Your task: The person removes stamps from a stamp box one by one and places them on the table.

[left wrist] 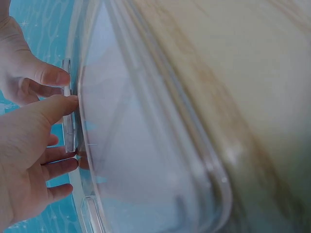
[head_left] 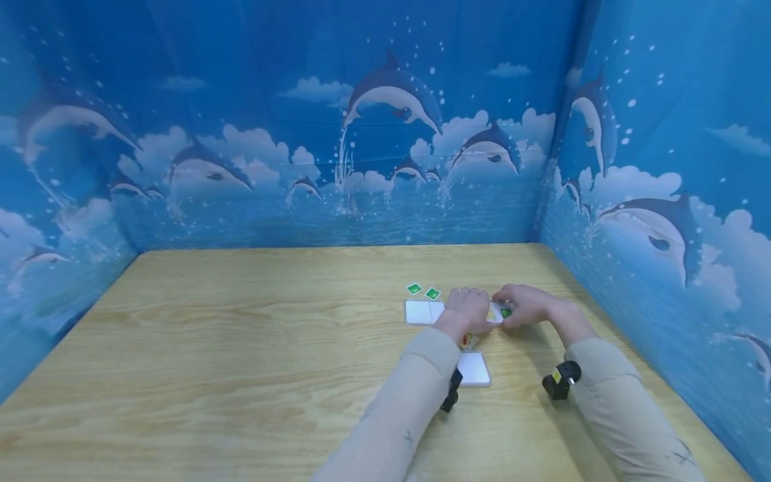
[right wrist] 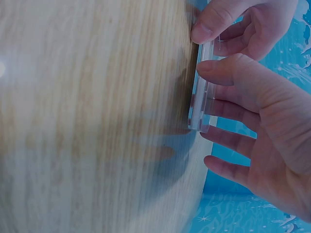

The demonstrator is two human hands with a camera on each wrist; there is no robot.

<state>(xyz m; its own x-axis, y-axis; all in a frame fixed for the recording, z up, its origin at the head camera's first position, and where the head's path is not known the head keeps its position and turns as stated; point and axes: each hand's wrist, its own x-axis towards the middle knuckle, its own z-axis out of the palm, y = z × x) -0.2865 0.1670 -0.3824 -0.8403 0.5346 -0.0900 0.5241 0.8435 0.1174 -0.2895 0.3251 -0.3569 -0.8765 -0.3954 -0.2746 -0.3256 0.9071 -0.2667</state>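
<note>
At the right side of the table, my left hand and right hand meet over a small clear flat case. A green-patterned piece shows beside the right fingers. In the right wrist view, the right hand pinches the edge of the thin transparent case. The left thumb and fingers grip its other end, next to the right thumb. The left wrist view shows the left hand on the case too, behind a large blurred clear-edged box.
Two small green cards lie behind a whitish flat box left of the hands. Nearer me are a picture card and another whitish box. Dolphin-printed curtains border the wooden table.
</note>
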